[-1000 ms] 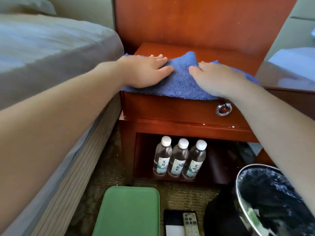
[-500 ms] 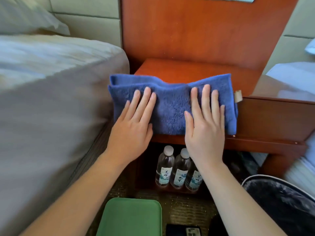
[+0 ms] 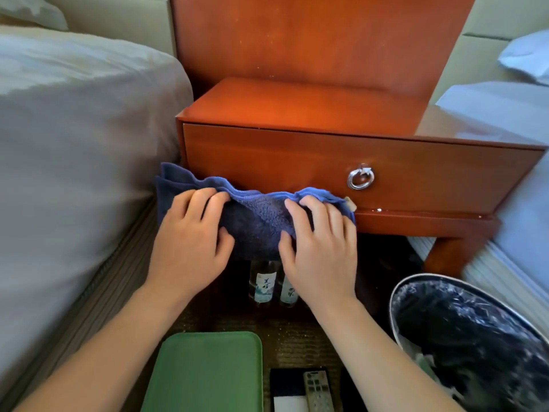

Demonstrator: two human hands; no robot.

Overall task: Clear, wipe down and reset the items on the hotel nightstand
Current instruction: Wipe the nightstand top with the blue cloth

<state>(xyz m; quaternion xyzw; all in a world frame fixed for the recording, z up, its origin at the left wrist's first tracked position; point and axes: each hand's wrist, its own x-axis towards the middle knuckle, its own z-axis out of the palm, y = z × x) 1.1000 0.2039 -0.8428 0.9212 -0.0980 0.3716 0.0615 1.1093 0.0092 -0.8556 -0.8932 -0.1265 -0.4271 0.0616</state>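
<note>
The top of your glossy red-brown wooden nightstand (image 3: 297, 105) lies bare; the green plastic tray (image 3: 208, 373) sits on the near floor, so resetting remains. The blue terry cloth (image 3: 255, 215) bunches against its lower-left front, clutched by your left hand (image 3: 190, 242) and right hand (image 3: 320, 248).

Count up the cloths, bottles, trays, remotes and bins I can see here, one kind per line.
Cloth: 1
Bottles: 2 showing
Tray: 1
Remote: 1
Bin: 1
Total: 6
</note>
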